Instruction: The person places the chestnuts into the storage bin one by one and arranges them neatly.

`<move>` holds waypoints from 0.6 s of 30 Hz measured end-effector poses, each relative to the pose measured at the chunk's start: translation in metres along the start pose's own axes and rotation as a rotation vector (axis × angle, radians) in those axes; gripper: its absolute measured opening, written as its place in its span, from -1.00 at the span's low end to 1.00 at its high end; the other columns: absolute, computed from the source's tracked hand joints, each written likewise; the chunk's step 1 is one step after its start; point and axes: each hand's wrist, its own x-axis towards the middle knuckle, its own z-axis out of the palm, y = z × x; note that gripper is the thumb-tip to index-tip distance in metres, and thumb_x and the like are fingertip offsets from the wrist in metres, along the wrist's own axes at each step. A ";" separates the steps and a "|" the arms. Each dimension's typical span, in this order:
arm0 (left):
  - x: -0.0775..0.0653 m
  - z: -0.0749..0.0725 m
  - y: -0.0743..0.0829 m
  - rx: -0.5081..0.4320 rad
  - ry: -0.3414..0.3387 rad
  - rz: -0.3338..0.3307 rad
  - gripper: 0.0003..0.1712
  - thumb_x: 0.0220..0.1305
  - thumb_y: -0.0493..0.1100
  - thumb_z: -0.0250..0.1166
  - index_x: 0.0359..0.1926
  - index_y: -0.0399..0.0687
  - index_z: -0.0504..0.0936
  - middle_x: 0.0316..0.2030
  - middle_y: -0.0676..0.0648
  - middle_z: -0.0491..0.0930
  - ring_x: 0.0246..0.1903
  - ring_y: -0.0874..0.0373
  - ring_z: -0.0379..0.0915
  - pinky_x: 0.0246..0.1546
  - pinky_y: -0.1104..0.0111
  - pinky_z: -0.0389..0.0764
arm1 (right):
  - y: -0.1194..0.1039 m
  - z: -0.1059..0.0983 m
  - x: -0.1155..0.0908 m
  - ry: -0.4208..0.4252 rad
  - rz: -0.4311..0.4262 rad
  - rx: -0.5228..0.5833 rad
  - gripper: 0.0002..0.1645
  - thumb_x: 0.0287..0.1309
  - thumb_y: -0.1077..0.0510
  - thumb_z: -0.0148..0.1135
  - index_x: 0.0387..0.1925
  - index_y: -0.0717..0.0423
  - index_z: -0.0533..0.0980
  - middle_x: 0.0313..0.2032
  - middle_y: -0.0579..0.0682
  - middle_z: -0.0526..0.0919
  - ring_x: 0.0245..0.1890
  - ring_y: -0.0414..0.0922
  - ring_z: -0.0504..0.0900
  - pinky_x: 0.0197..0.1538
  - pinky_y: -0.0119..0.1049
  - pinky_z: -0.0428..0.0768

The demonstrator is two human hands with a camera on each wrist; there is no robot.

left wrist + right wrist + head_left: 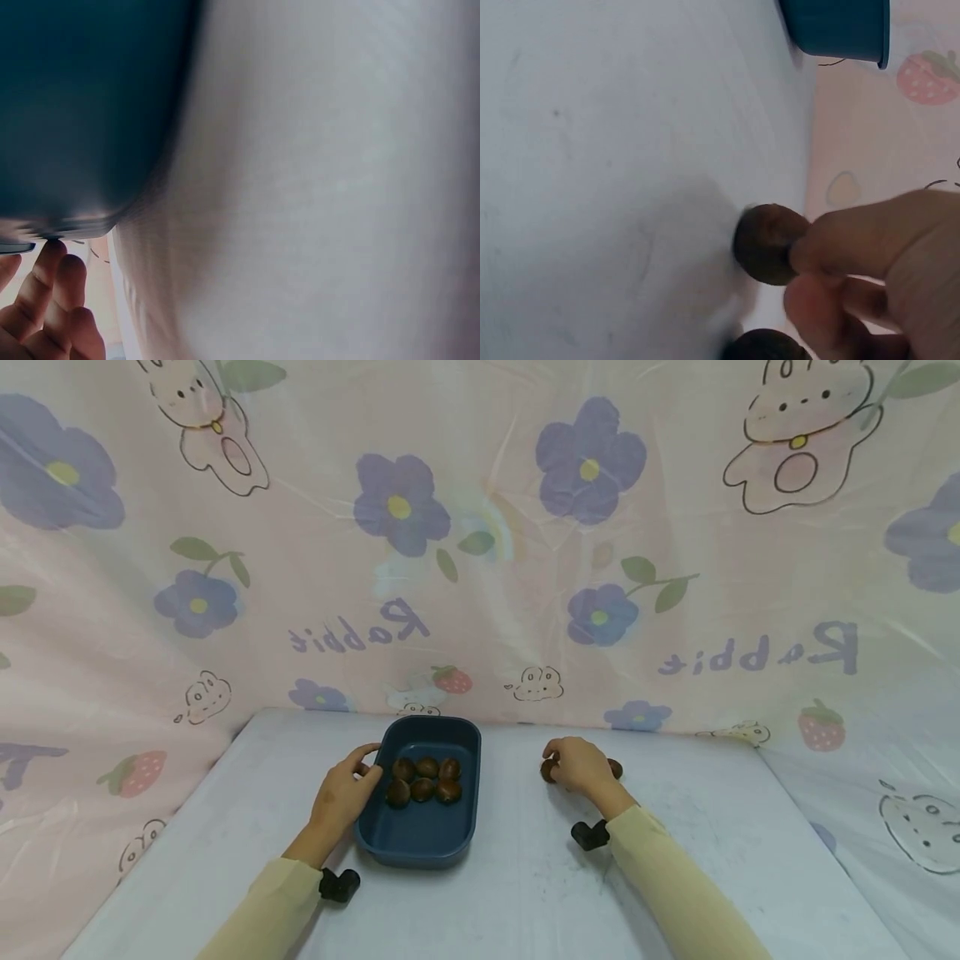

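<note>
A dark blue rectangular container [416,839] stands left of the middle, with several brown chestnuts [422,790] in two rows inside. My left hand [341,793] is at its left side; the fingertips [51,251] touch the outer wall of the container [82,112] in the left wrist view. Over on the right, my right hand [583,767] pinches a chestnut [761,244] between thumb and finger, low at the tabletop. Another chestnut [616,768] shows just beyond that hand, which may hide more. A chestnut [765,346] also lies at the lower edge of the right wrist view.
Both hands work over a white-covered table [517,877]. A pale curtain [487,593] printed with flowers and rabbits hangs behind it. Black wrist devices [589,835] sit below each hand at the cream sleeves [675,881].
</note>
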 end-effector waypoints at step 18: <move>-0.001 -0.001 0.001 0.008 -0.002 0.003 -0.47 0.28 0.03 0.06 0.28 0.24 0.42 -0.26 -0.05 0.61 -0.33 0.09 0.45 -0.35 0.33 0.41 | 0.001 0.008 0.003 -0.003 -0.027 -0.038 -0.54 -0.15 0.33 0.26 -0.12 -0.05 0.65 -0.18 0.00 0.70 -0.35 -0.09 0.55 -0.26 -0.19 0.49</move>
